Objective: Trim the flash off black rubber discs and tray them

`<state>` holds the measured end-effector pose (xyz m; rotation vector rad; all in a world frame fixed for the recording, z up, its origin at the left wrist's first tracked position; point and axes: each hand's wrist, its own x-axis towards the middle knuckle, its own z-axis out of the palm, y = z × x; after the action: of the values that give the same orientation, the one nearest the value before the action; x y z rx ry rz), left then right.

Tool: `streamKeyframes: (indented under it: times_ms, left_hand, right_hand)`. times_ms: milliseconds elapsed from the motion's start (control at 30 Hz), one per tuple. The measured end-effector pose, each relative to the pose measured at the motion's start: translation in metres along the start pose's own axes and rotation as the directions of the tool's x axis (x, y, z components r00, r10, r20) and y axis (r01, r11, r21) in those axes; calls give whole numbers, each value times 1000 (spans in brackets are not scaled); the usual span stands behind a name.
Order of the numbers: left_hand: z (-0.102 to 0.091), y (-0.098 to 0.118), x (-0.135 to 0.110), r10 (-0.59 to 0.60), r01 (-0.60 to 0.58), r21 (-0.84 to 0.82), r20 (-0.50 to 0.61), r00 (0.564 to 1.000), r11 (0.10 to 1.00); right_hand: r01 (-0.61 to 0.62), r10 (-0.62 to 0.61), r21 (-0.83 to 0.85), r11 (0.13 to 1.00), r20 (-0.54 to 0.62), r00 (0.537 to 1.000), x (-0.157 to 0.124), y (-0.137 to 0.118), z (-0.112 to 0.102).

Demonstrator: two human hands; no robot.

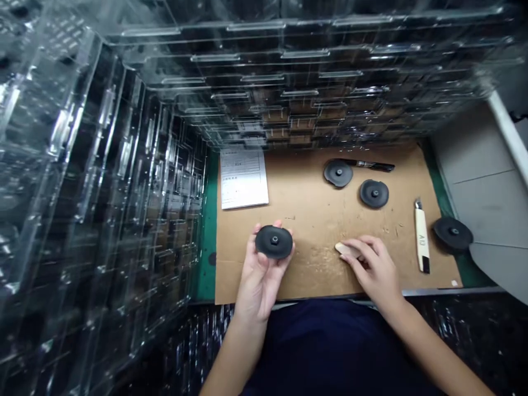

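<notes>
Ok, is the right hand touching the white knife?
Apart. The head view shows a strip of bare cardboard between the right hand and the white knife.

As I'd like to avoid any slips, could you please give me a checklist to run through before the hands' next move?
1. Left hand holding a black disc: ok.
2. Right hand gripping the small pale piece: ok.
3. Cutter lying apart from both hands: ok.
4. Cutter's blade fully retracted: cannot tell, too small.
5. Cardboard free of debris: not ok, crumbs lie between the hands.
</notes>
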<state>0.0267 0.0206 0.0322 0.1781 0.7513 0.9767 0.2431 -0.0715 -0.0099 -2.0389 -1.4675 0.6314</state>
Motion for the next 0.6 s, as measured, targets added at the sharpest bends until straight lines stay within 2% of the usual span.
streamKeyframes:
  times_ms: [100, 233, 333, 400, 467, 533, 600]
  left_hand:
    - [2, -2, 8, 55, -56, 16, 16, 998, 998]
    - [-7, -15, 18, 58, -59, 32, 11, 998, 998]
    - [-14, -24, 22, 74, -73, 68, -5, 997, 995]
    - [-17, -28, 23, 94, -91, 84, -23, 995, 992]
    - [-17, -28, 23, 87, -85, 79, -24, 996, 993]
    - [-17, -28, 24, 83, -82, 71, -12, 996, 994]
    - [-17, -28, 24, 101, -100, 73, -14, 995, 992]
  right_hand:
    - [58, -63, 50, 997, 85, 994, 9, -15, 0]
    - [55, -78, 127, 990, 187, 979, 43, -48, -7]
    - [77, -122, 223, 972, 197, 973, 63, -76, 0]
    - [114, -160, 245, 963, 180, 970, 66, -91, 11]
    - [135, -194, 260, 956, 214, 957, 63, -98, 19]
    - [132, -202, 266, 955, 255, 946, 61, -99, 24]
    - [112, -173, 244, 963, 246, 954, 61, -97, 24]
